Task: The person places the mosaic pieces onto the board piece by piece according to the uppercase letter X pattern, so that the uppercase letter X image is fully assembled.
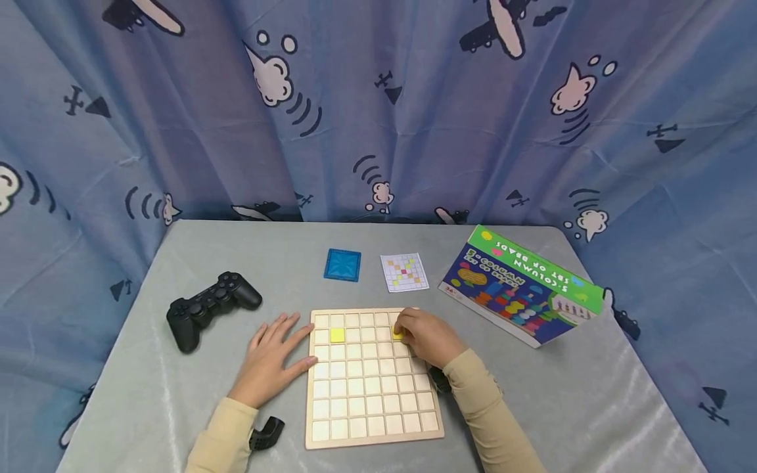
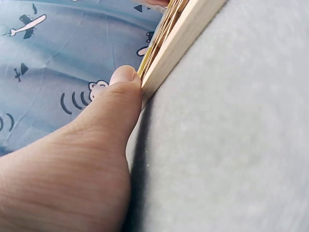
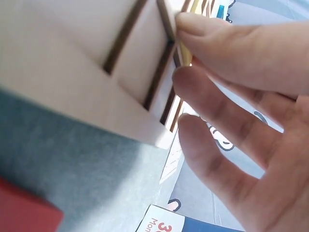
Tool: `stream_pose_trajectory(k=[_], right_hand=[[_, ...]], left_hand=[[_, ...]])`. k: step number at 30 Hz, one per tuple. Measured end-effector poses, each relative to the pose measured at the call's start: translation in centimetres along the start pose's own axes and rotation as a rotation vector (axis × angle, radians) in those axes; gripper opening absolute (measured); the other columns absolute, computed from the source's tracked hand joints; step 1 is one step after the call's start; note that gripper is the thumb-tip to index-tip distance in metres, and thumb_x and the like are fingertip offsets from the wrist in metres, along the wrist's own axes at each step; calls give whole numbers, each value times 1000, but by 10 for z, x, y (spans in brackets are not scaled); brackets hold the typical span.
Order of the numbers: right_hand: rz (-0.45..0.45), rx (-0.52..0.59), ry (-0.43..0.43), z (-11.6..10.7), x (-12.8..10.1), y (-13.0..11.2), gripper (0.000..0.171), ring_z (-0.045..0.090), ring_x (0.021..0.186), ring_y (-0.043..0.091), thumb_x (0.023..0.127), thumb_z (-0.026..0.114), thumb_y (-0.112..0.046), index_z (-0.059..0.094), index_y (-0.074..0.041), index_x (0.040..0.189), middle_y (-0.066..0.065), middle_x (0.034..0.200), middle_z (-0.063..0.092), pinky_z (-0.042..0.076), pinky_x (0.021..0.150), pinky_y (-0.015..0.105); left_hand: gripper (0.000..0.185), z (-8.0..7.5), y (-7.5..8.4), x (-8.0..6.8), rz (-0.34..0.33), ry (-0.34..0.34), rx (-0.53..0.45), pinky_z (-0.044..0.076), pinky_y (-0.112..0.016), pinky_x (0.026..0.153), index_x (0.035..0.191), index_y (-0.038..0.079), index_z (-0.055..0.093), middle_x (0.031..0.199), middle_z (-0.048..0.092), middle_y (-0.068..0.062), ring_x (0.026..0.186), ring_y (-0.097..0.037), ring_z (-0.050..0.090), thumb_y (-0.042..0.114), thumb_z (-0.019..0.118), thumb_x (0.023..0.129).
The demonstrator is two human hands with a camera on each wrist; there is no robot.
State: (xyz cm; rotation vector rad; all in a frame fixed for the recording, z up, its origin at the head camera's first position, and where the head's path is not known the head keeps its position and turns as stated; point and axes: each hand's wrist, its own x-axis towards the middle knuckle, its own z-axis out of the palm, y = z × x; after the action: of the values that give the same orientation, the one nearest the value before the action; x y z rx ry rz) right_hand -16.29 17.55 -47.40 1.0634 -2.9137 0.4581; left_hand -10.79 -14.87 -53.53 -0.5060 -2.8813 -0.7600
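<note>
My right hand [image 1: 427, 336] sat over the upper right part of the pale wooden grid board [image 1: 371, 420], its fingers [image 3: 227, 43] pinching a thin yellow square tile [image 1: 398, 335] on edge just above a cell near the board's far right corner. A second yellow tile [image 1: 337, 335] already lay flat in a cell of the second row, toward the left. My left hand [image 1: 273, 360] rested open on the grey table [image 1: 148, 394], fingers spread, thumb [image 2: 120, 96] pressed against the board's left edge. To seat the tile well, I judged I should keep that brace firm, level the tile over its cell, square its sides with the dividers, and lower it rather than drop it. The small printed pattern card [image 1: 405, 272] lay beyond the board, well apart from both hands.
</note>
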Motion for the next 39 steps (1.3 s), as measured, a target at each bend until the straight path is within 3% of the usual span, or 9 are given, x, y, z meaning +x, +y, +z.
stream_pose_trajectory(k=[7, 12, 20, 27, 39], right_hand=[[11, -3, -11, -2, -4, 0, 20, 61, 84, 12, 81, 75, -2, 66, -11, 96, -1, 98, 63, 54, 75, 30], [59, 29, 18, -9, -21, 2, 20, 61, 83, 13, 84, 73, -5, 65, -11, 101, 0, 101, 60, 54, 73, 31], [281, 15, 28, -28, -74, 7, 24, 60, 85, 11, 83, 74, -8, 65, -10, 105, -1, 101, 63, 54, 76, 34], [527, 14, -5, -32, -119, 7, 36, 63, 91, 20, 82, 75, -11, 60, -4, 115, 8, 107, 63, 55, 81, 42], [698, 25, -66, -19, -145, 4, 33, 60, 92, 22, 81, 77, -14, 62, -4, 108, 9, 106, 61, 52, 86, 49]], left_hand=[[63, 2, 0, 0, 5, 13, 3, 12, -55, 116, 142, 28, 48, 152, 36, -6, 143, -29, 26, 57, 61, 87], [64, 3, 0, 0, 9, 9, 3, 12, -56, 115, 142, 29, 48, 153, 36, -5, 143, -29, 25, 57, 60, 87], [63, 4, -1, 0, 12, 16, -2, 12, -56, 115, 142, 28, 48, 153, 36, -6, 143, -29, 26, 57, 61, 86], [64, 3, 0, 0, -3, 5, -12, 11, -56, 115, 142, 28, 48, 153, 36, -6, 143, -30, 25, 57, 61, 86], [64, 3, -1, -1, -1, 3, -4, 10, -55, 116, 142, 28, 47, 153, 34, -6, 143, -30, 24, 57, 60, 87]])
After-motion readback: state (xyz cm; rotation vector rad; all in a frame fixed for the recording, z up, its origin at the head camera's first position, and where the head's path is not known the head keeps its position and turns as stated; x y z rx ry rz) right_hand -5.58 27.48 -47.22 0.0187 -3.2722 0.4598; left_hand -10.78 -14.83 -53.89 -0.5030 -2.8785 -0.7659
